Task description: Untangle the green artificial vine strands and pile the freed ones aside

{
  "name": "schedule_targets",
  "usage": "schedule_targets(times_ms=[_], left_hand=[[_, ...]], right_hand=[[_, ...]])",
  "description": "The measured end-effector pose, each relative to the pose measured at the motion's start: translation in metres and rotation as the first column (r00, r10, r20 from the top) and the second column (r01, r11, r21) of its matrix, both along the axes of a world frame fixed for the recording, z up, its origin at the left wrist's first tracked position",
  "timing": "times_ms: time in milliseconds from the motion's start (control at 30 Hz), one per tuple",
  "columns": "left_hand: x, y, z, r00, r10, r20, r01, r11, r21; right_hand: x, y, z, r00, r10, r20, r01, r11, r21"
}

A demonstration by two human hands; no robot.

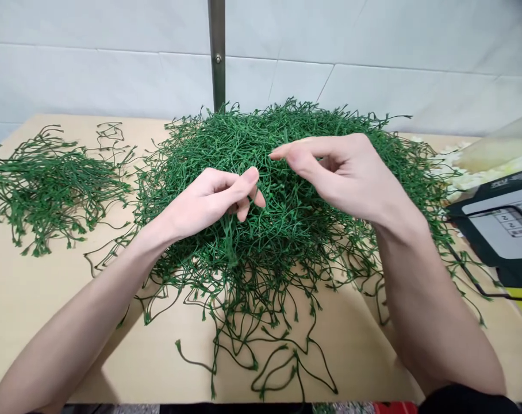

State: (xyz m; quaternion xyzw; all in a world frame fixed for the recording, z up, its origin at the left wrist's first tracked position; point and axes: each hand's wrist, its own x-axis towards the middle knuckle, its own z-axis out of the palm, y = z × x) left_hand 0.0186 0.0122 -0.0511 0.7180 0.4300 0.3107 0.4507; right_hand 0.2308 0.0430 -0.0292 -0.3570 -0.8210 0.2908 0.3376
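Observation:
A large tangled heap of thin green artificial flower stems lies in the middle of the table. My left hand is closed in front of the heap, its thumb pressed against curled fingers. A small bunch of stems hangs just below those fingers and seems to be held in them. Over the heap's right side, my right hand is closed in a pinch, thumb against index finger. Whatever lies between those fingertips cannot be made out against the green behind.
A smaller pile of green stems lies at the left on the wooden table. Loose stems trail toward the front edge. At right are a dark box with a white label and pale petals. A metal post stands behind.

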Motion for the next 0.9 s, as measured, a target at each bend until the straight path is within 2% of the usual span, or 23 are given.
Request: schedule_targets(times_ms=[100,200,267,367,467,600,733,800,900], left_hand=[[-0.002,-0.001,-0.001,0.996,0.053,-0.07,-0.051,0.998,0.033],[-0.003,-0.001,0.001,0.992,0.102,-0.079,-0.099,0.994,0.042],[-0.002,-0.001,0.002,0.99,0.116,-0.074,-0.114,0.993,0.039],[-0.002,-0.001,0.003,0.989,0.134,-0.068,-0.131,0.99,0.048],[-0.001,-0.002,0.003,0.986,0.155,-0.067,-0.15,0.986,0.074],[0.0,-0.003,0.004,0.988,0.146,-0.043,-0.142,0.986,0.084],[0.0,-0.005,0.007,0.995,0.096,0.001,-0.096,0.995,0.042],[-0.001,-0.006,0.009,0.996,0.083,-0.015,-0.083,0.997,0.001],[-0.002,-0.008,0.013,0.991,0.029,-0.128,-0.032,0.999,-0.028]], right_hand=[[-0.003,-0.001,-0.002,0.993,-0.103,0.051,0.094,0.984,0.15],[-0.006,-0.003,-0.003,0.991,-0.11,0.073,0.093,0.976,0.197],[-0.009,-0.006,-0.004,0.991,-0.081,0.107,0.064,0.986,0.152],[-0.015,-0.011,-0.008,0.981,-0.019,0.191,0.017,1.0,0.012],[-0.019,-0.014,-0.009,0.975,0.029,0.218,-0.019,0.999,-0.044],[-0.015,-0.014,-0.003,0.976,0.094,0.194,-0.072,0.99,-0.118],[-0.01,-0.01,0.002,0.973,0.209,0.092,-0.178,0.947,-0.268],[-0.009,-0.01,0.002,0.966,0.25,0.072,-0.219,0.93,-0.295],[-0.009,-0.01,0.002,0.938,0.301,0.172,-0.248,0.93,-0.272]])
